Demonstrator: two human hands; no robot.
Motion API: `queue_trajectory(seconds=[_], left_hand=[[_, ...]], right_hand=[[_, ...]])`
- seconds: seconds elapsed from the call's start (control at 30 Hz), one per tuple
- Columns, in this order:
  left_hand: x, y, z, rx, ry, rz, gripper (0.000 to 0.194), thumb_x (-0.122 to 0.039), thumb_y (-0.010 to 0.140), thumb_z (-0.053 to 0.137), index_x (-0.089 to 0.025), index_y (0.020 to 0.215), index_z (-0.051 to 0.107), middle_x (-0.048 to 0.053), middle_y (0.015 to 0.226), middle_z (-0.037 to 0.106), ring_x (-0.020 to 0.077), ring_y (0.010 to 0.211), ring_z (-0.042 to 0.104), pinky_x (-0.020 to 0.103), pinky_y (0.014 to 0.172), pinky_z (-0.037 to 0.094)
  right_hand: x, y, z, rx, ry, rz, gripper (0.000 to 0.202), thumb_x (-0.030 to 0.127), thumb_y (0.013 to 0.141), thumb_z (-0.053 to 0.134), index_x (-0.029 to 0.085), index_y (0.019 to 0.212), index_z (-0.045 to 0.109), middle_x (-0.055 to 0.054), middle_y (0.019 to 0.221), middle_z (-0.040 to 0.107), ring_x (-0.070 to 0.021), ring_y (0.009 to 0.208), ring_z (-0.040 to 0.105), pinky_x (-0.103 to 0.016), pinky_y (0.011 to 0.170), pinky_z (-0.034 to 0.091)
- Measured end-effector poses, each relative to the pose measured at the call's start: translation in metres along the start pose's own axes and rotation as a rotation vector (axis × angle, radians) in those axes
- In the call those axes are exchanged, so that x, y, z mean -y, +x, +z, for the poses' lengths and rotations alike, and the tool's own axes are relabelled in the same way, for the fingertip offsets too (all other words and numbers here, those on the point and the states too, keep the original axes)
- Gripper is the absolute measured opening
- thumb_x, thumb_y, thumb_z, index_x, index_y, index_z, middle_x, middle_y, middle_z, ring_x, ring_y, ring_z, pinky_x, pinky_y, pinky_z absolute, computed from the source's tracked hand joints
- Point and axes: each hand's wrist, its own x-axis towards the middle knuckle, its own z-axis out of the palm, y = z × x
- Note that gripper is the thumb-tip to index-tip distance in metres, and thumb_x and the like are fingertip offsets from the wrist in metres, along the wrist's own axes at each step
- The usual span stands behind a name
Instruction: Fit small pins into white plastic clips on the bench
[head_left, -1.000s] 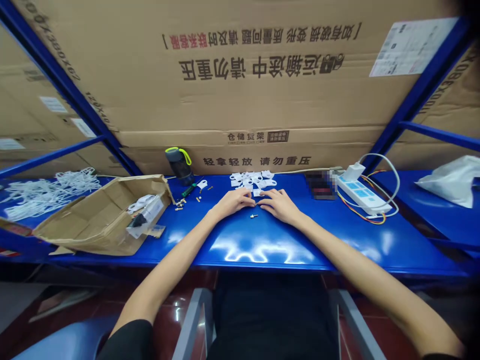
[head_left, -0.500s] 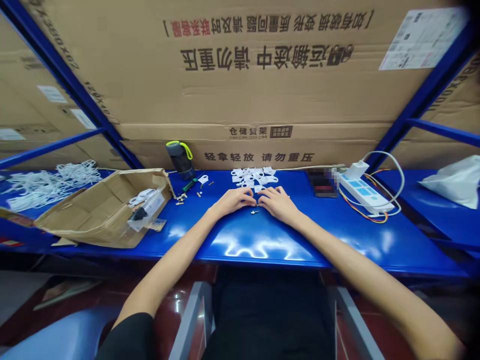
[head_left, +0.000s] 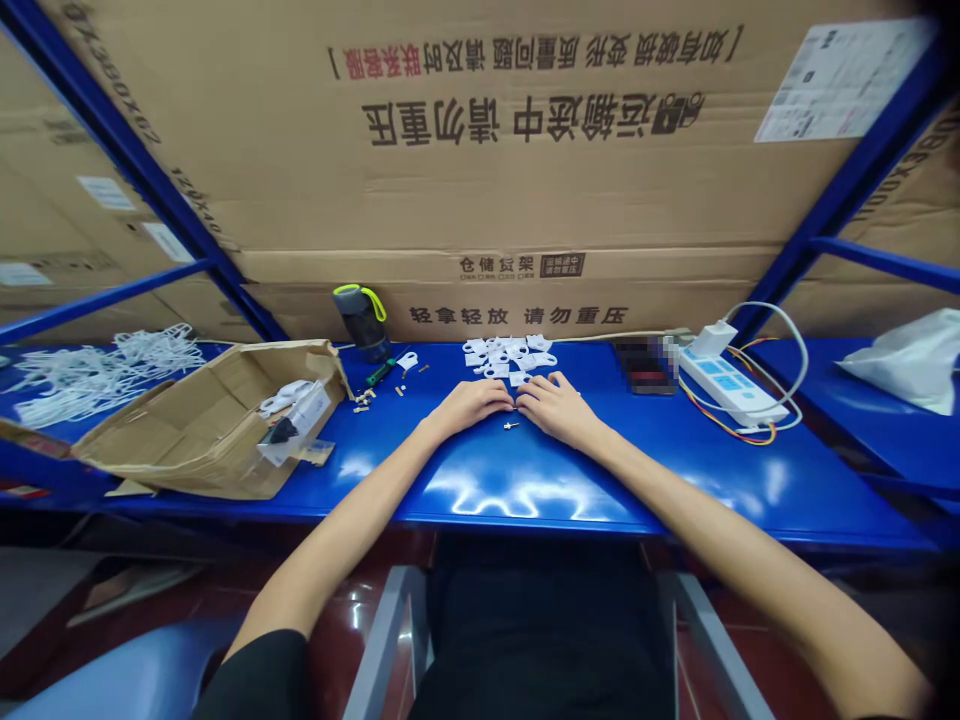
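My left hand (head_left: 477,402) and my right hand (head_left: 553,405) meet fingertip to fingertip low over the blue table (head_left: 525,470). The fingers of both are closed in a pinch; whatever is between them is too small to make out. Just in front of the fingertips, on my side, lies a small metal piece (head_left: 511,426). Right behind the hands is a cluster of white plastic parts (head_left: 497,350) with round openings.
An open cardboard box (head_left: 172,440) holds white parts at the left, beside white cords (head_left: 112,365). A dark bottle (head_left: 363,325), a green-handled tool (head_left: 381,372) and small bits stand or lie near it. At right are a dark object (head_left: 645,368) and a power strip (head_left: 735,390).
The fingertips of my two hands have come slightly closer together. Otherwise the hands stay in nearly the same place.
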Motion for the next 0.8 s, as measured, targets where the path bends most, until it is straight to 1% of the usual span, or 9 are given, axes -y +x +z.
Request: queue_trajectory(seconds=[0.07, 0.2, 0.3, 0.37, 0.47, 0.53, 0.7, 0.8], left_hand=[[0.0, 0.0, 0.001, -0.012, -0.022, -0.001, 0.032, -0.042, 0.11, 0.051, -0.023, 0.112, 0.077, 0.004, 0.111, 0.075, 0.0177, 0.104, 0.07, 0.025, 0.087, 0.049], [-0.003, 0.0, 0.001, -0.024, -0.051, 0.016, 0.035, -0.045, 0.111, 0.049, -0.022, 0.111, 0.076, 0.005, 0.11, 0.074, 0.0176, 0.104, 0.069, 0.025, 0.091, 0.05], [-0.005, 0.0, -0.001, -0.059, -0.057, 0.002, 0.033, -0.049, 0.108, 0.056, -0.024, 0.114, 0.076, 0.004, 0.108, 0.074, 0.0177, 0.101, 0.069, 0.025, 0.088, 0.05], [-0.006, 0.0, -0.003, -0.099, -0.08, -0.014, 0.033, -0.05, 0.106, 0.059, -0.024, 0.112, 0.078, 0.004, 0.106, 0.074, 0.0177, 0.099, 0.069, 0.026, 0.086, 0.05], [-0.007, 0.0, -0.005, -0.157, -0.132, -0.036, 0.033, -0.049, 0.106, 0.059, -0.023, 0.107, 0.08, 0.005, 0.102, 0.074, 0.0172, 0.093, 0.069, 0.027, 0.083, 0.051], [-0.009, 0.001, -0.005, -0.188, -0.161, -0.051, 0.033, -0.049, 0.105, 0.061, -0.023, 0.107, 0.081, 0.005, 0.1, 0.074, 0.0168, 0.09, 0.068, 0.027, 0.082, 0.051], [-0.014, 0.004, -0.003, -0.206, -0.17, -0.051, 0.031, -0.047, 0.104, 0.064, -0.022, 0.108, 0.081, 0.005, 0.102, 0.075, 0.0164, 0.09, 0.068, 0.027, 0.082, 0.05], [-0.016, 0.005, -0.002, -0.212, -0.192, -0.092, 0.03, -0.046, 0.105, 0.063, -0.022, 0.106, 0.081, 0.004, 0.098, 0.075, 0.0156, 0.083, 0.066, 0.027, 0.078, 0.049]], right_hand=[[0.0, 0.0, 0.001, -0.003, 0.0, 0.005, 0.032, 0.032, 0.113, 0.044, 0.02, 0.11, 0.074, -0.012, 0.122, 0.074, -0.0294, 0.116, 0.057, -0.045, 0.097, 0.037], [0.0, 0.0, 0.002, -0.037, -0.026, 0.018, 0.033, 0.028, 0.113, 0.043, 0.019, 0.106, 0.074, -0.011, 0.121, 0.075, -0.0273, 0.112, 0.058, -0.043, 0.092, 0.035], [-0.001, -0.001, 0.003, -0.072, -0.019, 0.039, 0.029, 0.028, 0.112, 0.047, 0.018, 0.104, 0.073, -0.01, 0.122, 0.076, -0.0266, 0.112, 0.059, -0.043, 0.091, 0.034], [-0.002, -0.002, 0.002, -0.099, 0.005, 0.054, 0.027, 0.029, 0.112, 0.049, 0.019, 0.104, 0.073, -0.009, 0.122, 0.076, -0.0261, 0.112, 0.059, -0.043, 0.091, 0.034], [-0.003, -0.004, 0.001, -0.143, 0.049, 0.075, 0.025, 0.029, 0.112, 0.049, 0.02, 0.104, 0.072, -0.008, 0.121, 0.077, -0.0252, 0.113, 0.061, -0.042, 0.093, 0.034], [-0.004, -0.005, 0.0, -0.169, 0.08, 0.091, 0.023, 0.03, 0.111, 0.051, 0.02, 0.104, 0.071, -0.008, 0.12, 0.077, -0.0247, 0.113, 0.061, -0.042, 0.093, 0.035], [-0.001, -0.005, -0.002, -0.198, 0.144, 0.116, 0.022, 0.03, 0.111, 0.052, 0.021, 0.107, 0.071, -0.008, 0.119, 0.078, -0.0247, 0.112, 0.063, -0.041, 0.094, 0.036], [-0.002, -0.005, -0.004, -0.198, 0.173, 0.119, 0.023, 0.031, 0.111, 0.051, 0.021, 0.108, 0.072, -0.008, 0.12, 0.078, -0.0252, 0.113, 0.063, -0.042, 0.095, 0.037]])
